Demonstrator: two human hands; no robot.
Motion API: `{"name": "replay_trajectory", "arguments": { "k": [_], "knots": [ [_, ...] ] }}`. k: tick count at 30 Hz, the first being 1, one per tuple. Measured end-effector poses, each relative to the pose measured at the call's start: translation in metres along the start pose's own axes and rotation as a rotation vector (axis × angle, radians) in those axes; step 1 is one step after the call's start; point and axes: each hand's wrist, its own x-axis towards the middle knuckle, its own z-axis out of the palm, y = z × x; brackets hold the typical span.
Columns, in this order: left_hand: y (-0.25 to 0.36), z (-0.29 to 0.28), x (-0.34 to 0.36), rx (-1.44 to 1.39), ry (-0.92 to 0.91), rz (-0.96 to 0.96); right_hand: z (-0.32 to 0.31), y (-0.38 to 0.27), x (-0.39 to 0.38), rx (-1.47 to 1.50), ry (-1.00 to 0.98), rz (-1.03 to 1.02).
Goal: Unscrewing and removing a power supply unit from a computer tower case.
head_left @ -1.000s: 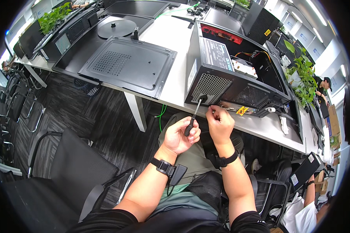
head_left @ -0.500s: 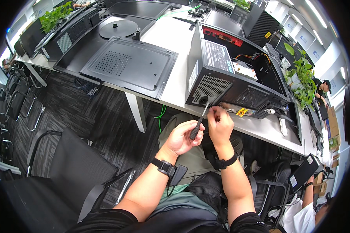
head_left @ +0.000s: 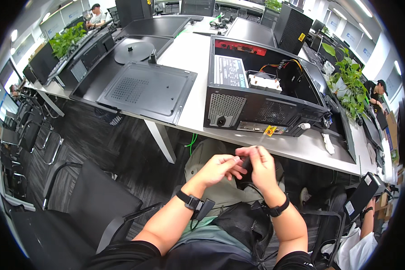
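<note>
Both hands are raised in front of the table edge, close together. A screwdriver [head_left: 246, 164] with a dark handle lies between them, and its thin shaft points up and away, blurred. My right hand [head_left: 263, 170] is closed around the handle. My left hand [head_left: 220, 170] has its fingers loosely apart, the fingertips at or near the handle's side. Just beyond, an opened black computer case [head_left: 265, 108] lies on its side on the table. Its power supply [head_left: 229, 72], a white-topped cooler [head_left: 264, 83] and coloured cables show inside. A yellow tag [head_left: 269, 131] hangs at its back panel.
A black side panel [head_left: 153, 90] overhangs the edge of the white table [head_left: 191, 103] at left, beside a round stand base [head_left: 134, 50]. White tissue [head_left: 328, 143] lies at right. An office chair [head_left: 105, 193] stands left; a co-worker's arm [head_left: 366, 220] is at lower right.
My hands have drawn back from the case, toward me and to the right. The screwdriver has passed from my left hand's grip into my right hand. The view has shifted slightly.
</note>
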Motion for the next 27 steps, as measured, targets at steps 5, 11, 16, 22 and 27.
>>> {"name": "replay_trajectory", "arguments": {
  "k": [5, 11, 16, 22, 27],
  "knots": [
    [0.067, 0.009, -0.036, 0.133, 0.368, 0.279, -0.054, -0.019, -0.002, -0.208, 0.28, -0.257],
    [0.186, 0.017, -0.026, 1.24, 0.747, 1.158, -0.071, -0.038, 0.016, -0.5, 0.397, -0.39],
    [0.201, 0.013, 0.003, 1.433, 0.443, 1.068, -0.055, -0.048, 0.016, -0.543, 0.472, -0.486],
    [0.162, 0.007, 0.016, 1.42, 0.518, 1.111, -0.062, -0.053, 0.022, -0.467, 0.442, -0.534],
    [0.157, 0.014, 0.016, 1.395, 0.589, 1.129, -0.059, -0.044, 0.025, -0.417, 0.391, -0.509]
  ]
}}
